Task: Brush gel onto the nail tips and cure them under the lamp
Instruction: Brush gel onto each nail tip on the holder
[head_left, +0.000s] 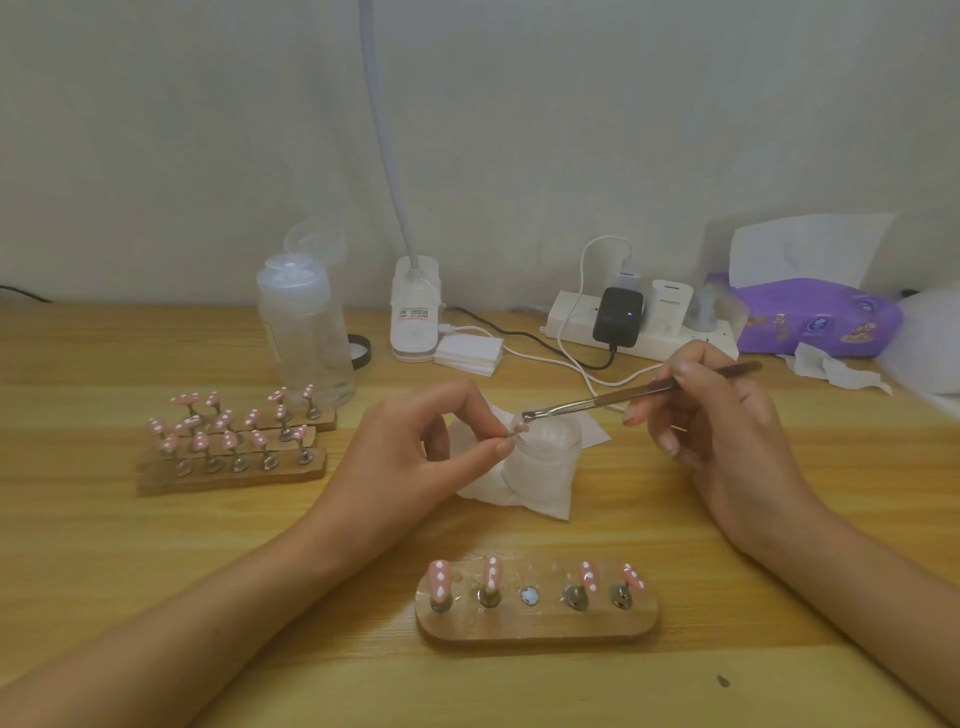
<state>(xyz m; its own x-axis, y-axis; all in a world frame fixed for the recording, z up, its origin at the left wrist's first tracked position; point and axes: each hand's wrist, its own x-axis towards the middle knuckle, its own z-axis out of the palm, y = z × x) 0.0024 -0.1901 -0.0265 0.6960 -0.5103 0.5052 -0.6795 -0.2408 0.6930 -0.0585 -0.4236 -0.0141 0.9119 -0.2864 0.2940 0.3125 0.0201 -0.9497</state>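
Observation:
My left hand (426, 441) pinches a small nail tip on its stand (519, 428) between thumb and forefinger, just over the open frosted gel jar (545, 452). My right hand (717, 415) grips a thin brush (623, 397) whose bristle end points at that nail tip above the jar's rim. In front of me lies a wooden holder (537, 618) carrying several pink nail tips with white dots; its middle magnet spot stands empty. The white lamp (414, 317) rises from its base at the back.
At the left, stacked wooden holders (234, 467) bear several more pink tips. A clear bottle (306, 338), a black lid (361, 351), cotton pads (470, 353), a power strip with chargers (639, 322) and a purple tissue pack (815, 317) line the back. White tissue lies under the jar.

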